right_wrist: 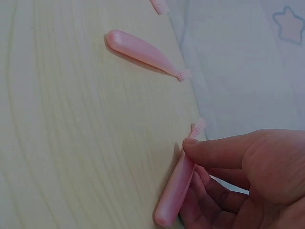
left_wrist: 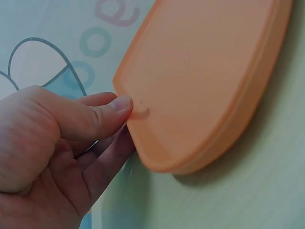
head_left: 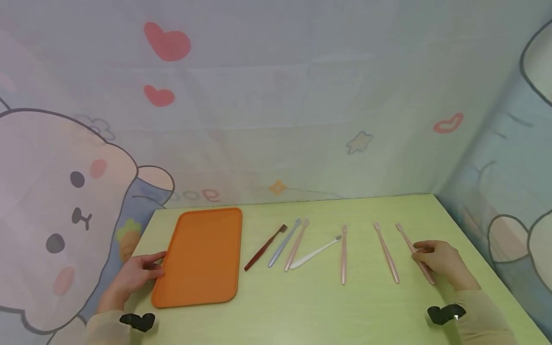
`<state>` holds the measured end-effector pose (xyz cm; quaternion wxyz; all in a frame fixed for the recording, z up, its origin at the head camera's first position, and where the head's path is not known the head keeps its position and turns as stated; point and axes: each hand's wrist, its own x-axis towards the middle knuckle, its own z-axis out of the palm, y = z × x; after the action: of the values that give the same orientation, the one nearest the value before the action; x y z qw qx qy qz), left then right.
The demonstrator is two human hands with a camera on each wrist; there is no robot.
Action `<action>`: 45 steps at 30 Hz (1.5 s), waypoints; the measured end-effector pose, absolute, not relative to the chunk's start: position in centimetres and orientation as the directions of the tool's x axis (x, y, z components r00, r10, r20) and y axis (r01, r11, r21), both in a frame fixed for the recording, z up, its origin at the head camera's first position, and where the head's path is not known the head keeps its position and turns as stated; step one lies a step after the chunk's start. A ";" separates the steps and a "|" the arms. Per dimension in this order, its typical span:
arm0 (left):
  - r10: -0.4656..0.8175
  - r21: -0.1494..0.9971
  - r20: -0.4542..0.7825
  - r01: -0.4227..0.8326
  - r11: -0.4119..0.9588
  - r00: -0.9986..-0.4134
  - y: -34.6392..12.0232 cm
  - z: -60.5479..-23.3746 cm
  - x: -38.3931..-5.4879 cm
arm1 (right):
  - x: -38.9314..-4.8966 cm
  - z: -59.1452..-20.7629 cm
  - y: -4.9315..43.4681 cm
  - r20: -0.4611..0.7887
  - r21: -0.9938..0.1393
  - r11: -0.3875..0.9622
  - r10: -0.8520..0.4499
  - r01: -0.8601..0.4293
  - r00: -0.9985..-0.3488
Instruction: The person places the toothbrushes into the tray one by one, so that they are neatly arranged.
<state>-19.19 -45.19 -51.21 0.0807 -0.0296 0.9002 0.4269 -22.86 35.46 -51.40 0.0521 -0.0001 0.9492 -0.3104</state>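
Observation:
My left hand [head_left: 134, 277] is at the left side of an orange tray [head_left: 200, 256], pinching its rim between thumb and fingers. In the left wrist view the thumb lies over the tray's rim [left_wrist: 155, 160], with the other fingers beneath. Far to the right, my right hand [head_left: 443, 261] pinches the rightmost pink toothbrush [head_left: 426, 273] partway along its handle. The right wrist view shows the thumb on top of this toothbrush [right_wrist: 175, 193] and the fingers along its far side. Its bristle end points toward the back wall.
Between the hands lie several toothbrushes in a loose row: a dark red one [head_left: 264, 249], a blue one [head_left: 283, 244], a white one [head_left: 315, 254], and pink ones [head_left: 295, 247], [head_left: 343, 258], [head_left: 388, 256]. A printed cloth [head_left: 276, 96] hangs behind the pale green table [head_left: 276, 316].

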 end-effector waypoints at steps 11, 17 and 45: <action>0.005 0.786 -0.200 -0.157 0.598 -0.980 -45.4 -51.5 -19.2 | -23.6 -51.6 35.7 -0.142 -0.601 0.797 -0.046 0.049 -0.989; -0.040 0.783 -0.198 -0.183 0.595 -0.979 -45.1 -51.6 -19.2 | -23.7 -52.1 35.5 -0.185 -0.683 0.723 -0.028 0.108 -0.982; -0.116 0.789 -0.196 -0.227 0.570 -0.974 -44.6 -51.2 -19.3 | -23.7 -52.0 31.2 -0.184 -0.885 0.445 -0.067 0.136 -0.981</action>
<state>-19.35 -44.57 -51.21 0.0610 -0.0968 0.8840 0.4532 -23.74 31.16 -52.01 0.0966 0.0203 0.8444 -0.5266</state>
